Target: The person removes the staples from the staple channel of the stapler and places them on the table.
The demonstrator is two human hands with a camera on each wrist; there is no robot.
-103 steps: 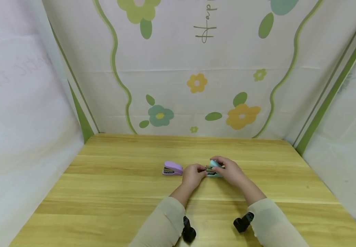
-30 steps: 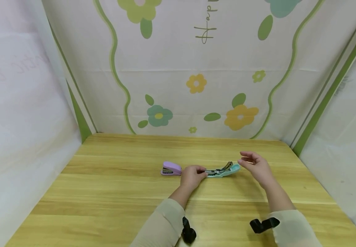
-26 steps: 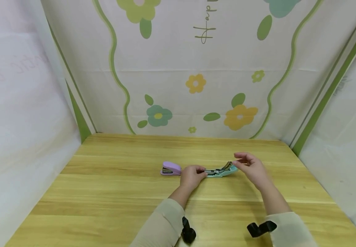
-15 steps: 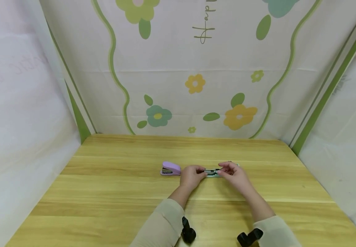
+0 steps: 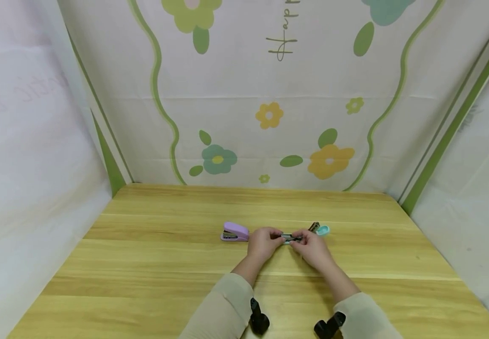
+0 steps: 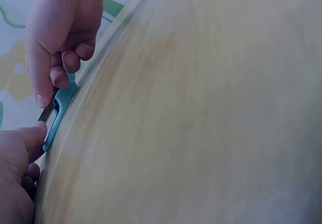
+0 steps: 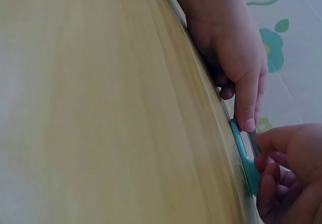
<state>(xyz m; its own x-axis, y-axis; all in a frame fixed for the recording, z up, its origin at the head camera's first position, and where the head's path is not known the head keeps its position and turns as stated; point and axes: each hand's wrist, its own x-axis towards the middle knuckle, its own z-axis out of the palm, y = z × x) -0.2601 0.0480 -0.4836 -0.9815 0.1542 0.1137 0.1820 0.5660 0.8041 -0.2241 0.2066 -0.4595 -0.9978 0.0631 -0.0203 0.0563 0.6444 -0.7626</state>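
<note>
A light teal stapler (image 5: 323,230) lies unfolded on the wooden table, its top cover swung back to the right and a metal arm (image 5: 314,226) tilted up beside it. My left hand (image 5: 263,245) grips the stapler's left end between thumb and fingers. Close by, my right hand (image 5: 314,249) has its thumb and fingertips pinched at the metal middle part, hiding some of it. In the right wrist view the teal base (image 7: 243,153) and a dark metal strip show between both hands. A purple stapler (image 5: 236,231) sits folded just left of my left hand.
The wooden table (image 5: 164,273) extends on all sides of the staplers. Flower-printed cloth (image 5: 227,94) stands behind it, with white cloth (image 5: 36,165) at the sides. Black wrist cameras (image 5: 259,323) hang at both sleeves.
The teal stapler's cover was swung back to the right. My right hand then left the cover and moved left to the stapler's middle. The left hand keeps its grip.
</note>
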